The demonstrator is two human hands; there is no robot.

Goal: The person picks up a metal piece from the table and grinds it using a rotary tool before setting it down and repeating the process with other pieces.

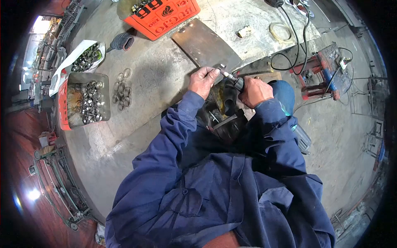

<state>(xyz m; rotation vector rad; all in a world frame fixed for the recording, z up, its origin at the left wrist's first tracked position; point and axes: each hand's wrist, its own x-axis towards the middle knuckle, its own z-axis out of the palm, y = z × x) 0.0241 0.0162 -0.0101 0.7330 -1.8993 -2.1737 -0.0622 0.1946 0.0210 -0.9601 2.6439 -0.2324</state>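
My left hand point(202, 82) is closed, thumb and fingers pinching a small shiny metal piece point(222, 66) at the tool's tip; its shape is mostly hidden by the fingers. My right hand point(257, 91) wraps round the black nose of a straight grinder point(304, 139), whose teal and dark body shows beyond my right forearm. Under both hands, between my knees, are dark metal parts and a pale strip. A brown metal plate point(206, 43) lies on the bench just beyond my left hand.
Several metal rings point(121, 95) lie on the bench point(153, 89) at left, beside an orange-sided bin point(64, 105) of metal rings. Behind are a white bag point(66, 68) of parts, a dark glove point(122, 41) and an orange crate point(165, 20). A black cable point(295, 49) hangs at right near a red stand point(316, 76).
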